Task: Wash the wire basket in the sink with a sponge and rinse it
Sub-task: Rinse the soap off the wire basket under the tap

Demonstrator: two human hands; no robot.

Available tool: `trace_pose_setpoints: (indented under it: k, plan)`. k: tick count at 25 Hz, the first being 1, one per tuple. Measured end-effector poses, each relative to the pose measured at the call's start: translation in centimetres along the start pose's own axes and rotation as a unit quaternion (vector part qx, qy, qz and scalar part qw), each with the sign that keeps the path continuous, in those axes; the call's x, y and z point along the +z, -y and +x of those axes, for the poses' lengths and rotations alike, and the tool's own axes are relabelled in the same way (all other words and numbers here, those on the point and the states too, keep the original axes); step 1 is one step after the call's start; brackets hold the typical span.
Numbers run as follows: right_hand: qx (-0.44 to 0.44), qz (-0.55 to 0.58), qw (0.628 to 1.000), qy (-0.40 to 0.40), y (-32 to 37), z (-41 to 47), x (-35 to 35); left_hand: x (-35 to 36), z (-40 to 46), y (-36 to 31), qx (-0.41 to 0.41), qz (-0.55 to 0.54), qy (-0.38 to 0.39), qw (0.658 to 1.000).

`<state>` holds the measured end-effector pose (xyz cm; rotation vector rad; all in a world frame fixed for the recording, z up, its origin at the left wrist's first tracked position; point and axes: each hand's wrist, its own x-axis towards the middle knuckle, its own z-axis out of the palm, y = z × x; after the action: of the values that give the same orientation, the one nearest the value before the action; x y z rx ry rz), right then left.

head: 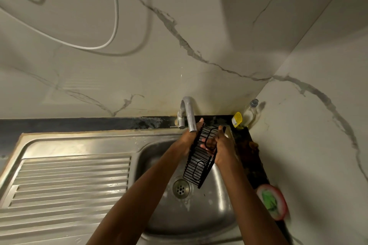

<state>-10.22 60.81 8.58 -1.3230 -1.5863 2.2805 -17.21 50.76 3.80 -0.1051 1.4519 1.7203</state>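
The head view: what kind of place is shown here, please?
Most likely a home kitchen. A stainless steel sink with a ribbed draining board sits under a curved tap, with marble-patterned wall tiles behind. A yellow-capped bottle stands in the corner.

Yellow-capped bottle (237,121) and clear bottle (251,112) in the corner; white cable (114,6) on the marble wall (199,16).
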Motion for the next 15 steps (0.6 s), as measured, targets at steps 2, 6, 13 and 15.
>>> trace_pose_setpoints:
  k: [2, 6, 13, 15]
  plan:
    - [0.012, -0.020, 1.000, 0.012, -0.9, 0.3, 0.4, -0.7, -0.2, 0.3, 0.068, 0.012, -0.035, 0.997]
    - [0.012, -0.008, 0.999, 0.036, -0.7, 0.4, 1.0, -2.5, -0.3, 1.7, 0.076, 0.040, 0.032, 0.996]
    - [0.043, 0.026, 0.999, 0.005, -0.5, 0.8, 1.0, -3.5, -2.8, 3.4, 0.090, 0.117, 0.007, 0.989]
    - [0.055, 0.039, 0.998, -0.004, -0.6, 0.7, 1.3, -3.2, -3.5, 3.3, 0.097, 0.117, 0.003, 0.988]
